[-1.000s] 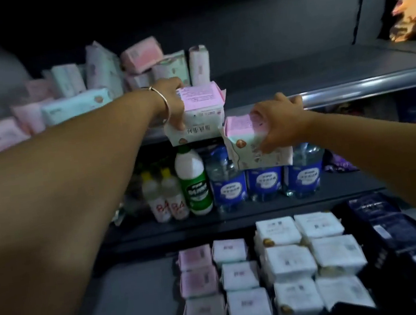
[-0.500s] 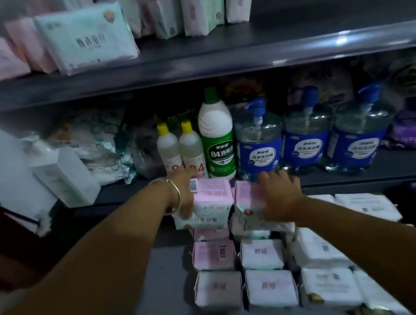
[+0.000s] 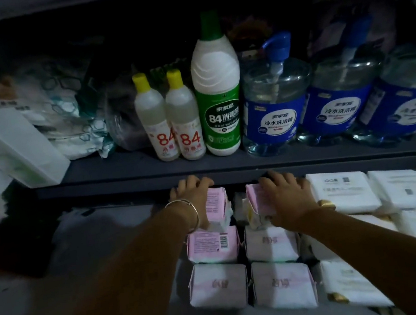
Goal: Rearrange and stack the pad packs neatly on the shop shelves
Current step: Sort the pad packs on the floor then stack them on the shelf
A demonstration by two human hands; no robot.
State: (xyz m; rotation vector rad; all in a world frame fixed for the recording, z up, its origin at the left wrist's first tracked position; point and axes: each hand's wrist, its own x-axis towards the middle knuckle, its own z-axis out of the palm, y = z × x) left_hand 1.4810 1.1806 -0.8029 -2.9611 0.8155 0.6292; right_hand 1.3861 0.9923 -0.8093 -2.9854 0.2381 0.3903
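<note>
My left hand (image 3: 194,198), with a thin bangle on the wrist, grips a pink-topped pad pack (image 3: 217,206) at the back of the left column on the lower shelf. My right hand (image 3: 286,197) grips a second pink-topped pad pack (image 3: 258,203) at the back of the neighbouring column. In front of them lie a pink pack (image 3: 213,245) and several white-pink packs (image 3: 272,245) in two rows. Larger white pad packs (image 3: 343,192) fill the shelf to the right.
The shelf above (image 3: 129,173) carries two small yellow-capped 84 bottles (image 3: 168,125), a tall green-labelled bottle (image 3: 219,97), three blue-labelled pump jugs (image 3: 277,111) and a white box (image 3: 23,150) at the left. Bare grey shelf surface (image 3: 94,246) lies left of the packs.
Both hands came down from the top shelf with one pink-topped pack each, past the bottle shelf, and now hold them at the back of the lower shelf's rows. The view has tilted downward.
</note>
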